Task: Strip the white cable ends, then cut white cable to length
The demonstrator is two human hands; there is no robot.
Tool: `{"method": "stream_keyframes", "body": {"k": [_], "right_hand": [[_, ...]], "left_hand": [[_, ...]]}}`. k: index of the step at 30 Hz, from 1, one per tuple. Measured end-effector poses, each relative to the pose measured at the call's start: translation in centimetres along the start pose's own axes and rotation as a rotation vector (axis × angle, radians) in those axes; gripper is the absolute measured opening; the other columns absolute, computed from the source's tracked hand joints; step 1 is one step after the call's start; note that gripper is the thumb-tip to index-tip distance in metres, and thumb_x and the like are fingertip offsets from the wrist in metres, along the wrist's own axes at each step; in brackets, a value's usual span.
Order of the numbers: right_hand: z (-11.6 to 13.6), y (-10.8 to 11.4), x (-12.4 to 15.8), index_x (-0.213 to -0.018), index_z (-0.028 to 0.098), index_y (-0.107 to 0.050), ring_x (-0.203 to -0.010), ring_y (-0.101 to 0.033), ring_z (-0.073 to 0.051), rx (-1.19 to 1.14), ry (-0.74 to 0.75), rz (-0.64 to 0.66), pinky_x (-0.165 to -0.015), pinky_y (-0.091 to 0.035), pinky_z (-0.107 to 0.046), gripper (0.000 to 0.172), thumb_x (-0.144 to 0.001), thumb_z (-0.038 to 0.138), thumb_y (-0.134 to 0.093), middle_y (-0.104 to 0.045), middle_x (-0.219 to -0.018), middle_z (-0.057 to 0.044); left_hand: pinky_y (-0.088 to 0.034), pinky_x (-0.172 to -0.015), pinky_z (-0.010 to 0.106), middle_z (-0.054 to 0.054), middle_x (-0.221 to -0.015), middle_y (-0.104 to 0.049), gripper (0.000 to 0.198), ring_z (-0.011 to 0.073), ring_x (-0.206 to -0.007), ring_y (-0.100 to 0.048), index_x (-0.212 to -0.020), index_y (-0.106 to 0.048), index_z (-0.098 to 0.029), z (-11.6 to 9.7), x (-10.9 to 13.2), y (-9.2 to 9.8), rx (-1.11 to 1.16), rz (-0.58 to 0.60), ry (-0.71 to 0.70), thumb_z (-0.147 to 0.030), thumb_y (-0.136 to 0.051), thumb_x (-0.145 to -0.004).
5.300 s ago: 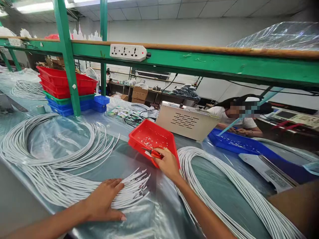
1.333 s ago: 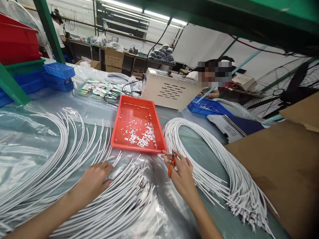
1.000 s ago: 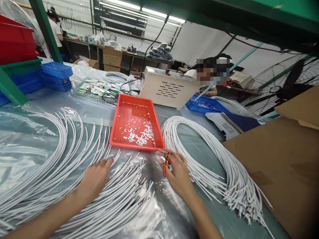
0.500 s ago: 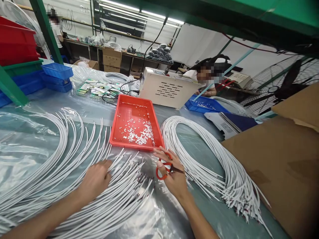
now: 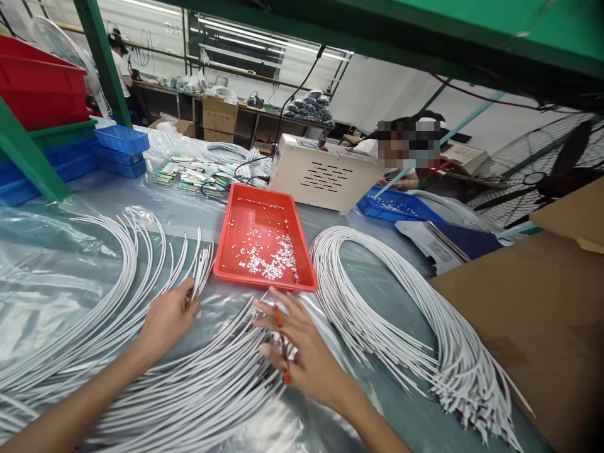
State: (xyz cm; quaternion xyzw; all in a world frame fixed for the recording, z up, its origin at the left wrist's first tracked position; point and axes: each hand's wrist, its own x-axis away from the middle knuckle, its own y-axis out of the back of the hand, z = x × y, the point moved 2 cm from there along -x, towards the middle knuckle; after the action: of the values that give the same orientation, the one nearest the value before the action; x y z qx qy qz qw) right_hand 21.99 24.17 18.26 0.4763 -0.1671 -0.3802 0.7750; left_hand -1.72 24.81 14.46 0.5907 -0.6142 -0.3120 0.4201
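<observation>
My left hand (image 5: 170,308) is closed around a small bunch of white cables (image 5: 204,267), whose ends stick up beside the red tray. My right hand (image 5: 302,352) is over the cut ends of a larger pile of white cables (image 5: 207,371). Red-handled scissors (image 5: 278,316) hang on its fingers, which are spread; the blades are mostly hidden by the hand. The red tray (image 5: 221,267) in front of both hands holds many small white scraps. To the right of my right hand lies a looped bundle of white cables (image 5: 372,296).
Behind the tray stands a beige machine (image 5: 325,173) with vent slots. Blue bins (image 5: 120,139) and a red bin (image 5: 42,85) are stacked at left. A cardboard box (image 5: 528,314) borders the right side. A co-worker (image 5: 396,145) sits beyond the machine, near a fan (image 5: 533,179).
My left hand has moved left and now lifts a bunch of cables. My right hand has shifted left over the cable ends, its scissors turned. The view has shifted slightly.
</observation>
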Motion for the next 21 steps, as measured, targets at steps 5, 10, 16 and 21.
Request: {"method": "stream_keyframes", "body": {"k": [5,10,16,21], "right_hand": [[2.1,-2.8,-4.3,-0.097,0.019,-0.064,-0.103,-0.053,-0.018,-0.005,0.189,0.259,-0.093,-0.037,-0.035,0.023,-0.079,0.032,-0.058,-0.066,-0.100,-0.002],[1.6,-4.8,-7.0,-0.083,0.016,-0.067,-0.083,-0.057,-0.017,0.088,0.219,0.310,-0.082,-0.043,-0.032,0.015,-0.076,0.027,-0.059,-0.067,-0.080,-0.003],[1.4,0.5,-2.6,-0.071,0.020,-0.064,-0.108,-0.047,-0.018,0.065,0.125,0.063,-0.106,-0.015,-0.044,0.017,-0.064,0.008,-0.053,-0.065,-0.074,0.000],[0.9,1.7,5.9,-0.066,0.022,-0.065,-0.084,-0.051,-0.017,0.073,-0.182,0.265,-0.101,-0.026,-0.040,0.026,-0.056,0.003,-0.050,-0.061,-0.070,-0.001]], "left_hand": [[-0.021,-0.048,0.026,0.002,-0.062,-0.059,0.017,0.0206,-0.060,-0.059,-0.085,-0.044,-0.021,1.0,-1.2,0.2,-0.241,-0.038,0.048,-0.029,-0.028,-0.085],[-0.023,-0.049,0.027,0.008,-0.071,-0.064,0.027,0.0256,-0.066,-0.062,-0.091,-0.045,-0.018,2.2,-2.7,0.5,-0.390,-0.070,0.114,-0.031,-0.021,-0.087],[-0.030,-0.051,0.027,0.010,-0.078,-0.065,0.027,0.0274,-0.072,-0.062,-0.095,-0.047,-0.017,2.5,-3.1,0.9,-0.354,-0.025,0.113,-0.029,-0.025,-0.085],[-0.032,-0.051,0.028,0.009,-0.079,-0.066,0.026,0.0278,-0.073,-0.062,-0.094,-0.049,-0.018,2.7,-3.5,0.5,-0.365,-0.028,0.119,-0.027,-0.028,-0.083]]}}
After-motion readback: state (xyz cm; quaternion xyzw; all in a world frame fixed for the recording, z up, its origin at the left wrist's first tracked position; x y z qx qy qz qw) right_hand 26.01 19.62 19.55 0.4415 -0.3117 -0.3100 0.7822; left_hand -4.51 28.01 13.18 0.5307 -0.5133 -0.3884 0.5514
